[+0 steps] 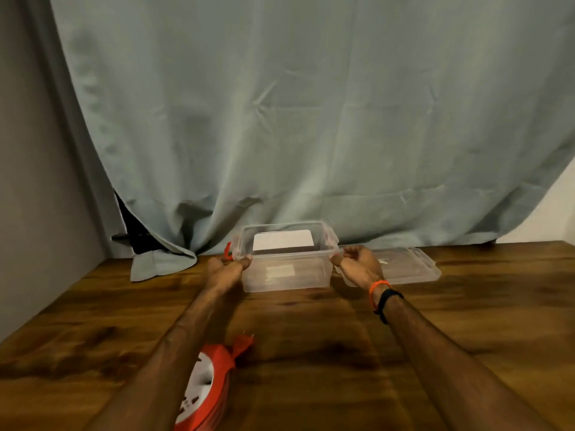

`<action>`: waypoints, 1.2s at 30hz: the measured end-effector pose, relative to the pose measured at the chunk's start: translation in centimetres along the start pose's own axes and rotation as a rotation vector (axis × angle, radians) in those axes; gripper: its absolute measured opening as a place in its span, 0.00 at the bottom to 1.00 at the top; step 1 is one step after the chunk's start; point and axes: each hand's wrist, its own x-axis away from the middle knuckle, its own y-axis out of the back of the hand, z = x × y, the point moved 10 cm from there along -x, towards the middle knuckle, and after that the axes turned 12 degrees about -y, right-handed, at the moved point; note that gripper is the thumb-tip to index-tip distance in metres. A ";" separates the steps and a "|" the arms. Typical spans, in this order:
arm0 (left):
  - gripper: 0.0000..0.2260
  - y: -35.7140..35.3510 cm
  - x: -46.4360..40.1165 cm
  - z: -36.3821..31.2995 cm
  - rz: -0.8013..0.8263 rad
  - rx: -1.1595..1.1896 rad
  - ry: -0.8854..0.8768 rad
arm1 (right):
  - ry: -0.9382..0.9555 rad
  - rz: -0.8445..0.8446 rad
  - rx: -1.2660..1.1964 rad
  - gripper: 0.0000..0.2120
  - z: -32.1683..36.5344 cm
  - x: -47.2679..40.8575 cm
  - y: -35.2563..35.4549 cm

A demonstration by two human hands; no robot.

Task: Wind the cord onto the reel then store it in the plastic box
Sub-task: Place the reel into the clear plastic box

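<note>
A clear plastic box (286,275) with red latches stands open-topped near the table's far edge. My left hand (225,265) grips its left end and my right hand (357,259) grips its right end. The reel (205,387), white with orange cord wound on it, lies near the front of the table, partly hidden under my left forearm. The cord's orange plug (242,342) sticks out from the reel toward the right.
The box's clear lid (407,265) lies flat just right of the box. A grey-green curtain (280,119) hangs behind the wooden table (342,353), with a fold of it resting on the far left corner. A grey wall borders the left side.
</note>
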 end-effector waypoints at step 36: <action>0.17 -0.9 17.8 -2.4 0.254 0.460 0.161 | -0.084 0.147 -0.395 0.19 -4.0 14.4 7.8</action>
